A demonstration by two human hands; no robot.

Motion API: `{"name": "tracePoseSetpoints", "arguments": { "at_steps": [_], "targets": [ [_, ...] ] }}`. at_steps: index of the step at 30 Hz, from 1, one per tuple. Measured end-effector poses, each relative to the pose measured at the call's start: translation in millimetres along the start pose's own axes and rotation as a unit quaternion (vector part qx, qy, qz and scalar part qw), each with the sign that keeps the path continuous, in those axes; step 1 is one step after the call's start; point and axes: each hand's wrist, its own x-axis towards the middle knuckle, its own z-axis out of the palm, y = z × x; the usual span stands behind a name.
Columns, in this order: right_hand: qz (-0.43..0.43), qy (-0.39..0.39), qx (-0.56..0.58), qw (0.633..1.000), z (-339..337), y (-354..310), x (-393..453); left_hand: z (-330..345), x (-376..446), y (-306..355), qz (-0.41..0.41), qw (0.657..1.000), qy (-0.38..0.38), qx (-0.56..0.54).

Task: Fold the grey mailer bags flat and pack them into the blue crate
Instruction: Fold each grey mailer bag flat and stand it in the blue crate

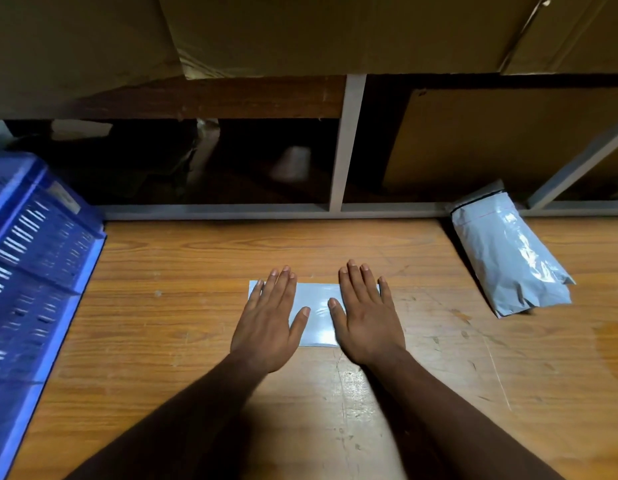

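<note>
Wooden table [196, 265]: both hands flat, fingers straight, pressing folded mailer bag [318, 313]; blue crate [34, 258] left.

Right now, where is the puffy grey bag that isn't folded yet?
In the head view, the unfolded grey bag lies on the wooden table, far right, against the shelf frame, beyond the right hand.

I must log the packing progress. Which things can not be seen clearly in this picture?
- Blue crate: head view; inside hidden by its slatted wall, left part cut by the frame edge.
- Folded mailer bag: both ends covered by the left hand and right hand.
- Under the shelf: dark and blurred.
</note>
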Motion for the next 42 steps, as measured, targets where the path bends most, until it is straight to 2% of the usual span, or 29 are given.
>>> {"name": "tracePoseSetpoints", "arguments": {
  "at_steps": [3, 8, 13, 16, 18, 23, 26, 30, 34, 38, 42],
  "targets": [
    [-0.001, -0.026, 0.006, 1.0, -1.9, 0.4, -1.9, -0.7, -2.6, 0.8, 0.007, 1.0, -0.028, 0.002],
    [-0.01, -0.034, 0.018, 0.999, -10.2, 13.8, -12.0, -9.4, -11.2, -5.2, -0.01, 1.0, -0.027, -0.001],
    [0.034, -0.02, 0.025, 0.999, -12.9, 38.2, -50.1, -17.4, -41.2, -19.0, -0.009, 0.999, -0.032, -0.043],
    [0.037, -0.022, 0.036, 0.998, -16.4, 30.3, -62.7, -27.5, -47.0, -17.4, -0.023, 0.995, -0.003, -0.101],
    [0.032, -0.024, 0.051, 0.998, -17.8, 25.1, -67.8, -37.0, -46.2, -20.1, -0.032, 0.994, 0.017, -0.104],
    [0.022, 0.02, 0.134, 0.99, -21.9, 17.8, -76.2, -51.8, -36.3, -37.9, -0.027, 0.989, -0.03, -0.14],
    [0.045, 0.057, 0.219, 0.973, -20.9, 4.2, -85.8, -61.5, -36.3, -41.2, -0.024, 0.983, -0.066, -0.171],
    [0.066, 0.064, 0.283, 0.955, -34.7, -21.5, -89.8, -84.3, -51.6, -45.4, -0.018, 0.975, -0.052, -0.214],
    [-0.004, 0.115, 0.133, 0.984, -67.0, -61.4, -72.2, -134.4, -71.2, -65.8, 0.025, 0.976, -0.031, -0.216],
    [-0.113, 0.095, 0.178, 0.973, -110.1, -128.5, -47.7, -195.8, -89.4, -104.9, 0.104, 0.972, 0.053, -0.202],
    [-0.166, 0.091, 0.176, 0.966, -139.3, -218.0, -23.1, -257.5, -119.8, -163.2, 0.155, 0.963, 0.133, -0.176]
  ]
}}
